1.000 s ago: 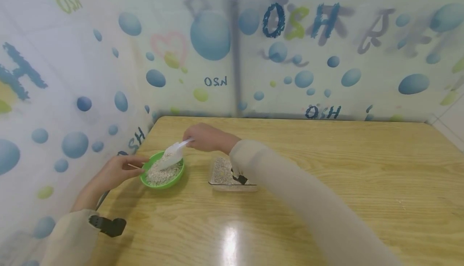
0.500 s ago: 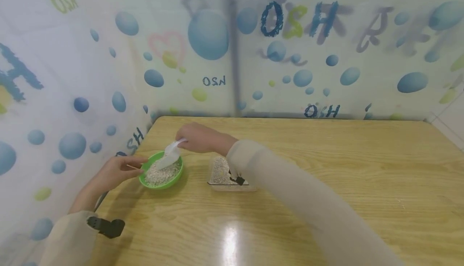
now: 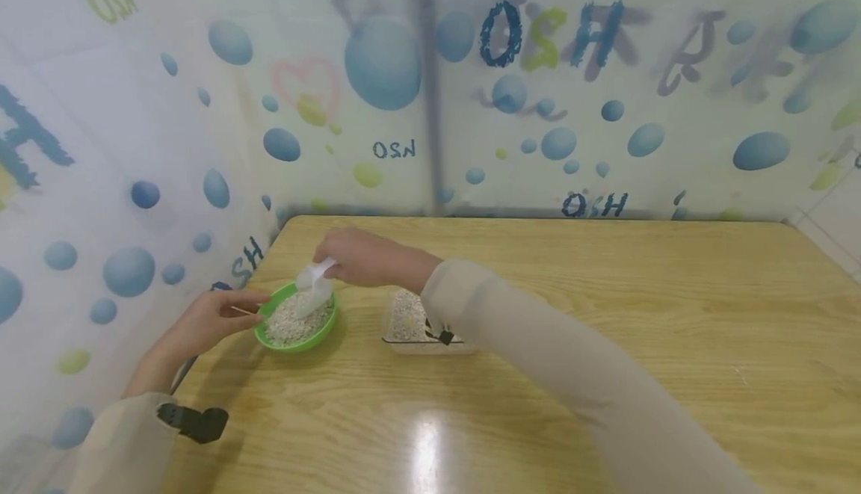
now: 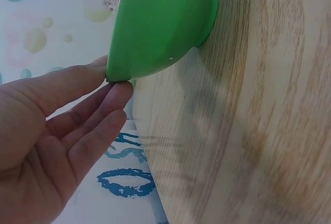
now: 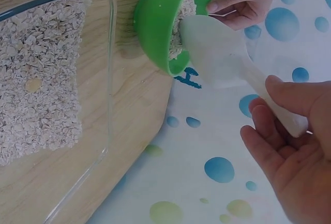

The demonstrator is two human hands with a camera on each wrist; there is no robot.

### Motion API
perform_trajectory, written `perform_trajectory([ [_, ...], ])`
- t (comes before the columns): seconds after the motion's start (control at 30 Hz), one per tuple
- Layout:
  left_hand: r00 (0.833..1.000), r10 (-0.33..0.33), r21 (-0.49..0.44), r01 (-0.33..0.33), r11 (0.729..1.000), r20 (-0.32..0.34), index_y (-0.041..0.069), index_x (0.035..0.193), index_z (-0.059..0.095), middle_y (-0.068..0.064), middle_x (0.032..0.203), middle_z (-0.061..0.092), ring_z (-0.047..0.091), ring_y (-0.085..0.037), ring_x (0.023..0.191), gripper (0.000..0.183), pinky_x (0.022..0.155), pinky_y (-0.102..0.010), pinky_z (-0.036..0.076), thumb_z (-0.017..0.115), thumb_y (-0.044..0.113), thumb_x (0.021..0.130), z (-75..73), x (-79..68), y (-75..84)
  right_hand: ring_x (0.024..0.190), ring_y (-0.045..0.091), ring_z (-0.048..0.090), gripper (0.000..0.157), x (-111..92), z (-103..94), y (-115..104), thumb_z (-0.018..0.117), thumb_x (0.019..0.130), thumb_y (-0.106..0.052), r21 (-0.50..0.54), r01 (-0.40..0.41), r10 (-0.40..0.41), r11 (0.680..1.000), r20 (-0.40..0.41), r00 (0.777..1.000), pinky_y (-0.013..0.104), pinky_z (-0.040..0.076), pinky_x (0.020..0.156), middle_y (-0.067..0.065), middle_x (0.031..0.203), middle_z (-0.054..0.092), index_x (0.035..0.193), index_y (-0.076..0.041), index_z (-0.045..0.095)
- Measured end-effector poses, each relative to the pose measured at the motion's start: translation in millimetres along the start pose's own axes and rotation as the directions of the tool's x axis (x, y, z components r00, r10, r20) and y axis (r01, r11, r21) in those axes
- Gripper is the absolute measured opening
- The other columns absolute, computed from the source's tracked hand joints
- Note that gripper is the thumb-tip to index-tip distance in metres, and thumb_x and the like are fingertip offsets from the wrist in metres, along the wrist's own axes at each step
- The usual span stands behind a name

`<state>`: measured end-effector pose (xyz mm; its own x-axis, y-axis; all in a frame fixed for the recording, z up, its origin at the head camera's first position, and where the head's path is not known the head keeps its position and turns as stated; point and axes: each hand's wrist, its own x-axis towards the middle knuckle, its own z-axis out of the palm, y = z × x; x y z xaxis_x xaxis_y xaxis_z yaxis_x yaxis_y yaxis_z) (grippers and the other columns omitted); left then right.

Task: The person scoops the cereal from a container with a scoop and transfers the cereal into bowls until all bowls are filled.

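A green bowl [image 4: 160, 22] full of oat flakes [image 3: 292, 326] stands on the wooden table near its left edge. My left hand [image 3: 210, 323] pinches the bowl's left rim between thumb and fingertips. Above the oats, my right hand [image 3: 359, 256] grips the handle of a white plastic scoop [image 5: 217, 50]. The scoop tilts down, its front edge over the bowl's mouth; in the right wrist view it covers part of the flakes. To the right of the bowl, partly hidden under my right forearm, sits a clear glass container [image 5: 110, 79] holding more oat flakes [image 5: 39, 79].
The wooden table [image 3: 605, 292] stretches away to the right and toward me. Behind it and along its left side stand bubble-patterned walls [image 3: 538, 105], close to the bowl. A dark device [image 3: 195, 423] is strapped to my left sleeve.
My right hand has shifted a little left, and the scoop has tipped more steeply into the bowl. My left hand stays at the rim. The whole head view has drifted slightly.
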<state>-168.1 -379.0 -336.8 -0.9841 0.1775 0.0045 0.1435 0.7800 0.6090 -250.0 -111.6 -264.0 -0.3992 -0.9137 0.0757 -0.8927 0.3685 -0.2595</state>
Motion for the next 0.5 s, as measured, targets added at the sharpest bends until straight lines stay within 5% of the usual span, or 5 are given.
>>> perform_trajectory([
  [0.5, 1.000, -0.020, -0.016, 0.020, 1.000, 0.007, -0.005, 0.120, 0.056, -0.026, 0.118, 0.055, 0.062, -0.029, 0.090, 0.040, 0.074, -0.041, 0.053, 0.063, 0.017, 0.088, 0.1, -0.6, 3.1, 0.101, 0.011, 0.049, 0.031, -7.4, -3.1, -5.9, 0.059, 0.089, -0.005, -0.012, 0.014, -0.015, 1.000, -0.047, 0.999, 0.015, 0.038, 0.086, 0.003, 0.111, 0.058, 0.119, -0.008, 0.060],
])
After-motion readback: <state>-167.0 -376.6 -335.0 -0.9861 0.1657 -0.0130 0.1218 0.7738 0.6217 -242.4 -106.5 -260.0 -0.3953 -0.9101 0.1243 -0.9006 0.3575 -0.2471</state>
